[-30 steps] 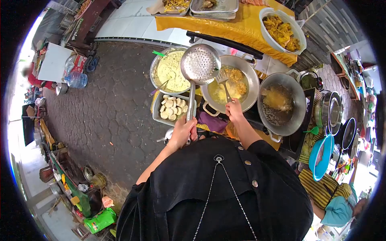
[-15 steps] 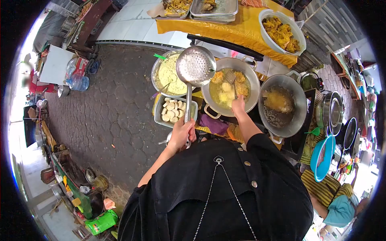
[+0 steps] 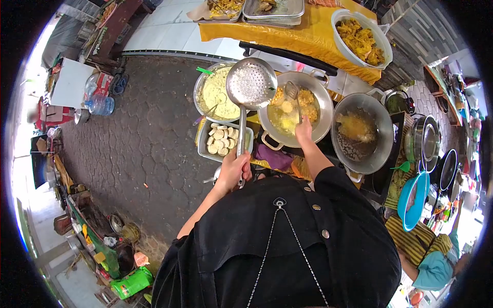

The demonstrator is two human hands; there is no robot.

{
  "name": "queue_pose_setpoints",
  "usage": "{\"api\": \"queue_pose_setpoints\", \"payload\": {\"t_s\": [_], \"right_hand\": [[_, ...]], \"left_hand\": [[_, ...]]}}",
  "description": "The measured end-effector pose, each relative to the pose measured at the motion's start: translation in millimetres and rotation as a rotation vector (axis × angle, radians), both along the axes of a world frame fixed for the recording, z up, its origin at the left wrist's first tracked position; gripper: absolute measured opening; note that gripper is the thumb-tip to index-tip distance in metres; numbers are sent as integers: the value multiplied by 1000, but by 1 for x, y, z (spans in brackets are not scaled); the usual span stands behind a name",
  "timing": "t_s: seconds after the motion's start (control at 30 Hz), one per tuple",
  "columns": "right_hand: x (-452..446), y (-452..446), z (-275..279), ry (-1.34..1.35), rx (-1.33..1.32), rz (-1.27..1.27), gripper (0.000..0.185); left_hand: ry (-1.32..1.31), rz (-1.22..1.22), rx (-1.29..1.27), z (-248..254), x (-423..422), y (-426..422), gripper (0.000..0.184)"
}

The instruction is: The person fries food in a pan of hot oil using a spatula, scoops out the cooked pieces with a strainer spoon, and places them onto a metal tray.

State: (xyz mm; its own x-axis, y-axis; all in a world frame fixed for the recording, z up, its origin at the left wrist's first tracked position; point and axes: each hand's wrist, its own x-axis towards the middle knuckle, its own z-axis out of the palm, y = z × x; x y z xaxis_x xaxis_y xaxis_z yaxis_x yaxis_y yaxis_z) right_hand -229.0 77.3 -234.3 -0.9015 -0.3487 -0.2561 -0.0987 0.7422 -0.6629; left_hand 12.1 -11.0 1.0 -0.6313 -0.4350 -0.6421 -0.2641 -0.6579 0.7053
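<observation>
My left hand (image 3: 233, 172) is wrapped round the long handle of a big metal skimmer (image 3: 251, 83). Its perforated bowl hovers between the basin of pale yellow batter (image 3: 218, 95) and the frying pan. With my right hand (image 3: 304, 131) I grip a slotted spatula (image 3: 291, 92), its blade raised over the pan of oil (image 3: 326, 110). Golden fritters (image 3: 306, 97) and paler pieces float in that oil. Below the batter basin stands a rectangular tub (image 3: 202, 149) of pale, thick-cut slices (image 3: 221, 138).
At right a second wok (image 3: 382, 151) holds frothy oil with fried food in it. Across the back, a yellow-covered table (image 3: 308, 31) carries trays and a white basin (image 3: 336, 23) of fried food. A person (image 3: 434, 269) in a teal top is at lower right, near a blue basin (image 3: 423, 200).
The spatula blade has moved up and slightly left, toward the pan's far side, and my right hand has shifted a little with it. My left hand and the skimmer stay nearly still.
</observation>
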Motion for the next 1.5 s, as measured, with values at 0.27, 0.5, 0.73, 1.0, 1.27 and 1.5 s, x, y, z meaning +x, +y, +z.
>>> {"api": "queue_pose_setpoints", "payload": {"t_s": [0.27,0.5,0.73,1.0,1.27,1.5], "right_hand": [[5,54,31,39,-15,12,38],[20,77,30,-253,76,-32,39],[27,87,30,-92,79,102,42],[23,105,52,-96,128,39,41],[31,103,48,-304,83,-5,41],[33,117,52,-31,106,133,41]], "left_hand": [[26,-1,10,-3,-7,1,11],[45,-27,9,-4,-14,5,11],[45,-80,-3,-7,-13,10,11],[66,-75,-3,-8,-9,15,11],[69,-87,8,-7,-4,18,12],[73,-78,18,-3,-1,19,12]]}}
